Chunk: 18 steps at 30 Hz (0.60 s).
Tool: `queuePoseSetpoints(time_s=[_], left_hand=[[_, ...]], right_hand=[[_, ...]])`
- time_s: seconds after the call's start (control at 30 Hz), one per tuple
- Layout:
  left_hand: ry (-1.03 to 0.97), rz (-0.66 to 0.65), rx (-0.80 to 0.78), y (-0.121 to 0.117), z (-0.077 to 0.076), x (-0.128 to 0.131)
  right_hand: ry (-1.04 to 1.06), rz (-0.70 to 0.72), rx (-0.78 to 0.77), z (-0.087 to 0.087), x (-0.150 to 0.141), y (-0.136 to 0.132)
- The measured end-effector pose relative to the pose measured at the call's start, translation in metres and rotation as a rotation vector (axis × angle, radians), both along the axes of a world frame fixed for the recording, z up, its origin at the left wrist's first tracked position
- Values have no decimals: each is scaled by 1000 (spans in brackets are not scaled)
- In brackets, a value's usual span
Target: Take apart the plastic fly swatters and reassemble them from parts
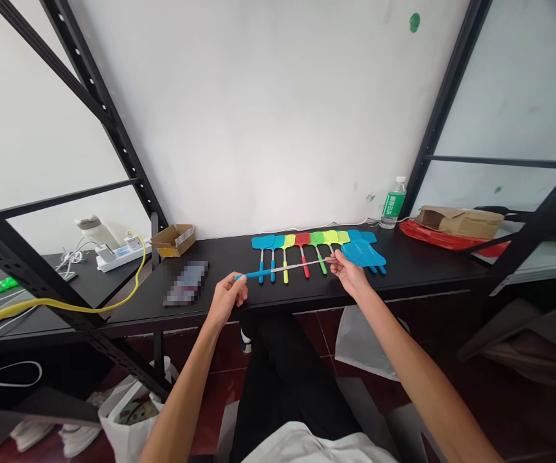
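Stretched between my two hands is a blue fly swatter with a long thin metal shaft, held nearly level above the table's front part. My left hand pinches the end of its blue handle. The fingers of my right hand close on the shaft near the blue head. Behind it, a row of fly swatters lies side by side on the black table, heads toward the wall: blue, yellow, a red fly swatter, green and more blue ones. The held swatter's head covers part of the blue ones at the right.
A small open cardboard box and a blurred flat item lie on the left. At the right stand a water bottle and a brown carton on red plastic. Black shelf posts flank the table; a yellow cable crosses left.
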<state>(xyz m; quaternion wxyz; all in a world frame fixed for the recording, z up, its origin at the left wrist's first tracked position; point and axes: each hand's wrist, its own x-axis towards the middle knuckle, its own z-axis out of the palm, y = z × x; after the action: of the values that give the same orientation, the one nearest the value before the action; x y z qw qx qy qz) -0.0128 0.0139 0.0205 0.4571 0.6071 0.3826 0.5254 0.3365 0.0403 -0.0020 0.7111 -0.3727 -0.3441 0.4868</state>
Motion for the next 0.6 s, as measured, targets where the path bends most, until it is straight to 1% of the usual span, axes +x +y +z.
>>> queuePoseSetpoints(time_s=[0.13,0.3,0.6], left_hand=[[-9,6,31,-2,1,1],[43,-16,67,-6,2,1],[6,91,6,-2,-3,0]], right_hand=[[9,17,-6,-1,1,1],[18,19,-3,-1,0,0],[-32,27,10,1,-3,-1]])
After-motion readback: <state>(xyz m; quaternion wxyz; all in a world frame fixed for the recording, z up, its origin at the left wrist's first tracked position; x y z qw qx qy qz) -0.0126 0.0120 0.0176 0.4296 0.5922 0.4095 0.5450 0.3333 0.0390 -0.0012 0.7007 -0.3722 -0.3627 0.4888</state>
